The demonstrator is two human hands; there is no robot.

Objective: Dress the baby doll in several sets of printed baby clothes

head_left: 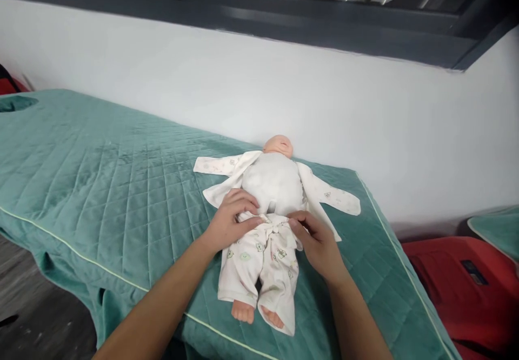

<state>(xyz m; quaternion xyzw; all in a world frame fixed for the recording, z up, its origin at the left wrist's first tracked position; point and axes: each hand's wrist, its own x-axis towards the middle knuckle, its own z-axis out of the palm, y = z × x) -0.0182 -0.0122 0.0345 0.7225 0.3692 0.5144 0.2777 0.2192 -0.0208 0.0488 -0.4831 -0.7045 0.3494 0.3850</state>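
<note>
Here, a massage bed [101, 187] under a teal quilted cover fills the view, set against a white wall. A baby doll [275, 184] lies on its back near the bed's far edge, head toward the wall and bare feet toward the person. Its printed jacket [332, 195] is spread open to both sides, leaving the cloth torso bare. The matching trousers [275, 262] cover both legs, and the waistband [271, 222] sits bunched just below the belly.

The left hand [229, 219] grips the band at one hip, fingers pressed together and curled over it. The right hand [318, 244] pinches the band at the other hip between thumb and forefinger, though folds hide the tips, so that hold is likely rather than certain.

The step in hand looks like settling the trousers at the waist. Moving the band evenly calls for both hands to work together while the doll stays flat.
</note>
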